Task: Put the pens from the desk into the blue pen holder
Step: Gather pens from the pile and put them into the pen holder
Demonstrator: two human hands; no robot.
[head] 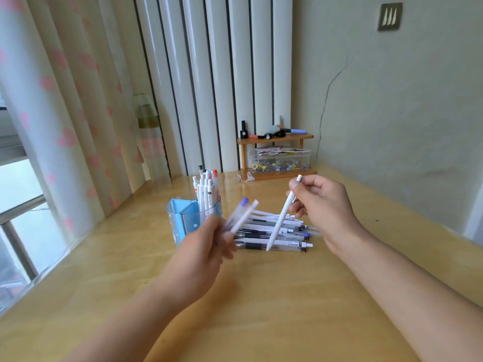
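Observation:
The blue pen holder [183, 218] stands on the wooden desk [261, 296] left of centre, with several white pens [206, 189] upright in its back compartment. A pile of loose pens [285, 231] lies on the desk just right of the holder. My left hand [206, 246] is shut on two pens [241, 214], blurred, one with a blue cap, tilted up beside the holder. My right hand [321, 205] pinches a white pen [283, 212] near its top, its tip pointing down over the pile.
A small wooden shelf [274, 158] at the back holds a clear box of clips and small items. A curtain [65, 113] and window edge run along the left. The wall [392, 113] bounds the desk on the right.

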